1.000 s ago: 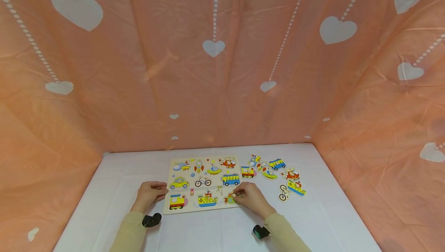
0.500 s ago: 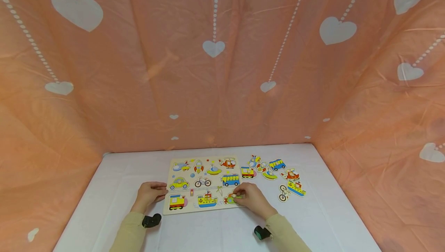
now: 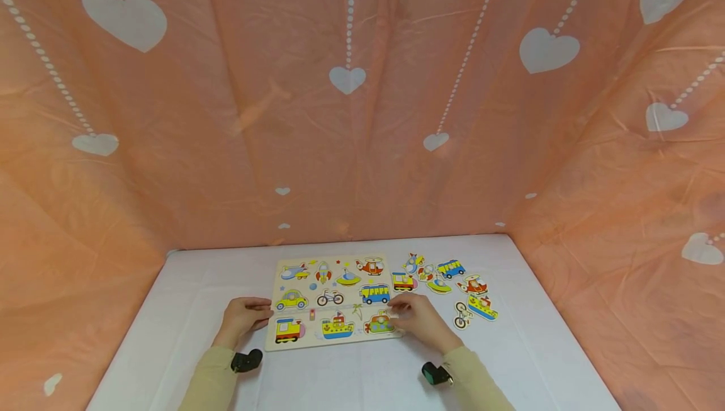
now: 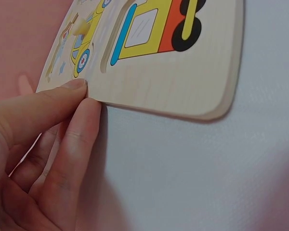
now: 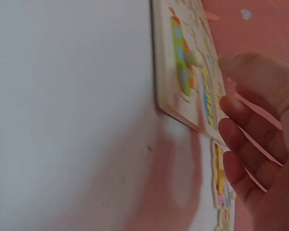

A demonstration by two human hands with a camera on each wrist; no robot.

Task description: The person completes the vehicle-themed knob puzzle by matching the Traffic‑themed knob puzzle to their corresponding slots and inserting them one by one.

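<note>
A wooden puzzle board (image 3: pixel 317 343) with printed vehicles lies on the table. My left hand (image 3: pixel 242 320) holds its left edge, the thumb (image 4: pixel 74 86) on top and a finger (image 4: pixel 84 122) against the side. At the board's lower right corner sits a green submarine piece (image 3: pixel 374 323), its round knob (image 5: pixel 192 59) standing up. Just right of it, my right hand (image 3: pixel 419 320) hovers with loosely bent fingers (image 5: pixel 241 125) and nothing between them. A yellow car piece (image 3: pixel 291 299), its knob visible in the left wrist view, sits on the board.
Right of the board lie several loose pieces: a train (image 3: pixel 404 281), a bus (image 3: pixel 451 268), a flying saucer (image 3: pixel 439 284), a helicopter (image 3: pixel 474 284), a ship (image 3: pixel 483 307) and a bicycle (image 3: pixel 462 315), among others. A pink curtain (image 3: pixel 340 165) stands behind the white tablecloth (image 3: pixel 340 379).
My right hand has let go of the submarine's knob and drawn back slightly to the right, uncovering the piece. The left hand has stayed at the board's edge.
</note>
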